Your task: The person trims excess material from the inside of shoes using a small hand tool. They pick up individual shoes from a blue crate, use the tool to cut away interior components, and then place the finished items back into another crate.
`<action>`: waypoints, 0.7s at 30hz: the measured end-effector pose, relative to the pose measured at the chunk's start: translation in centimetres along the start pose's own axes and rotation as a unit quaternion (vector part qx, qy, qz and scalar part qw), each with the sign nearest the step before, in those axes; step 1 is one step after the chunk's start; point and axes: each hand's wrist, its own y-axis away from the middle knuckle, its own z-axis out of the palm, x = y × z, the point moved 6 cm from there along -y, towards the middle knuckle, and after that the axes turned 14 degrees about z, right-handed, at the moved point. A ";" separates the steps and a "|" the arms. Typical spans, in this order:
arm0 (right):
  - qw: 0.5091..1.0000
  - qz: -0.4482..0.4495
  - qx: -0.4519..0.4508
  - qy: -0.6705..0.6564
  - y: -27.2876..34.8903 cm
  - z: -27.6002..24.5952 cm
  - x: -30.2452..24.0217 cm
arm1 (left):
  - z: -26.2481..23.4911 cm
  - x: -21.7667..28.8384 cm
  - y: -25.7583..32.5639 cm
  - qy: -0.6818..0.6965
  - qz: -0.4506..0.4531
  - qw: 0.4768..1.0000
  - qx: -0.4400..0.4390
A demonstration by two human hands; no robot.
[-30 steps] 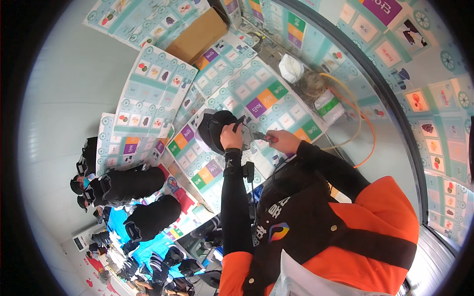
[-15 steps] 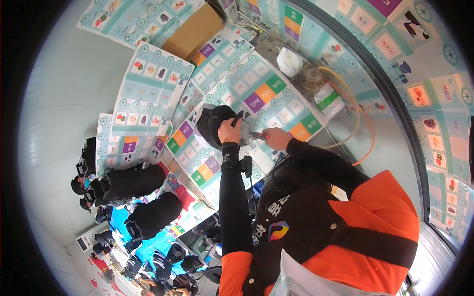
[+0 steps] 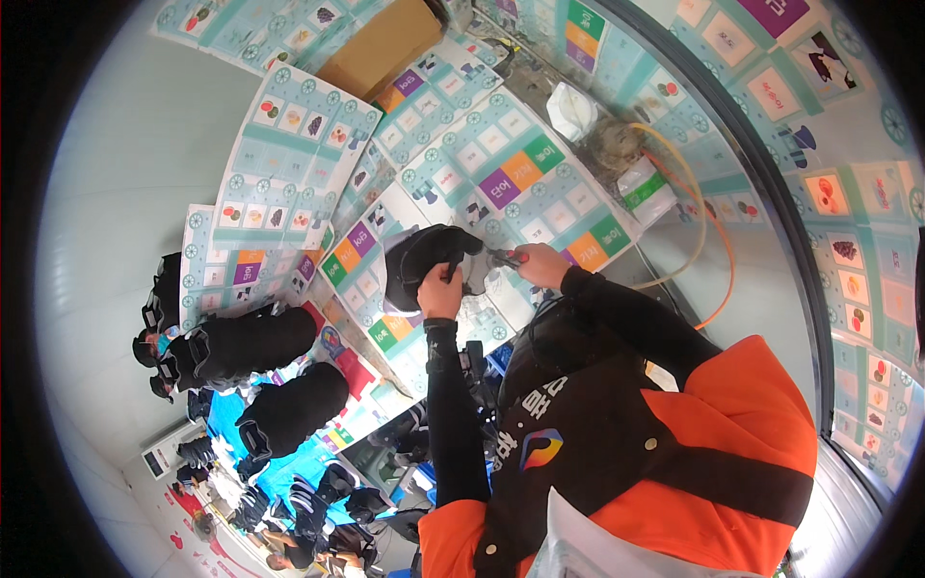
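On the table covered with patterned sheets [image 3: 462, 159] lies a black cap [image 3: 409, 255], with a pale inner part showing along its edges. My left hand [image 3: 441, 293] grips it at the near right side, its thumb pressed on the fabric. From the right, my right hand [image 3: 542, 267] is closed around a small cutting tool [image 3: 508, 257], probably thread snips, with some red on its handle. The tool's dark tip points left at the cap's right side, close to pale material there. Whether the tip touches it I cannot tell.
Stacked black caps [image 3: 252, 345] stand to the left, another stack [image 3: 301, 407] nearer. A cardboard box [image 3: 381, 50] sits at the back. Far right are a white crumpled object [image 3: 571, 111], a white-and-green packet [image 3: 646, 188] and an orange hose [image 3: 729, 275]. More caps lie on a blue cover [image 3: 289, 467].
The cap has turned and its brim-like edge now reaches farther right. My left hand has moved lower, toward the cap's near side. My right hand stays nearly in place with the tool.
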 end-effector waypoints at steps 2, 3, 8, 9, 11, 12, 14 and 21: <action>0.999 -0.020 -0.015 0.025 -0.1 0.5 -0.2 | -0.1 -1.1 1.6 0.040 -0.013 0.999 -0.011; 0.999 -0.020 -0.029 0.022 0.2 0.8 -0.4 | -0.3 -1.7 2.5 0.040 -0.017 0.999 -0.009; 0.999 -0.032 0.020 0.011 0.8 -0.1 -2.1 | -0.2 -3.0 4.8 0.110 -0.035 0.993 -0.021; 0.998 -0.045 -0.024 0.044 0.8 0.1 -2.3 | 0.0 -3.0 5.0 0.125 -0.038 0.991 -0.033; 0.993 -0.057 -0.069 0.077 1.0 0.7 -2.6 | 0.0 -3.3 5.8 0.139 -0.043 0.988 -0.042; 0.994 -0.046 -0.080 0.058 1.0 0.9 -2.4 | 0.2 -3.3 6.2 0.154 -0.046 0.986 -0.052; 0.995 -0.034 -0.091 0.039 0.9 1.0 -2.0 | 0.5 -3.3 6.8 0.172 -0.049 0.982 -0.056; 0.989 -0.023 -0.130 0.060 1.9 1.0 -2.8 | 1.5 -4.2 8.6 0.226 -0.052 0.972 -0.045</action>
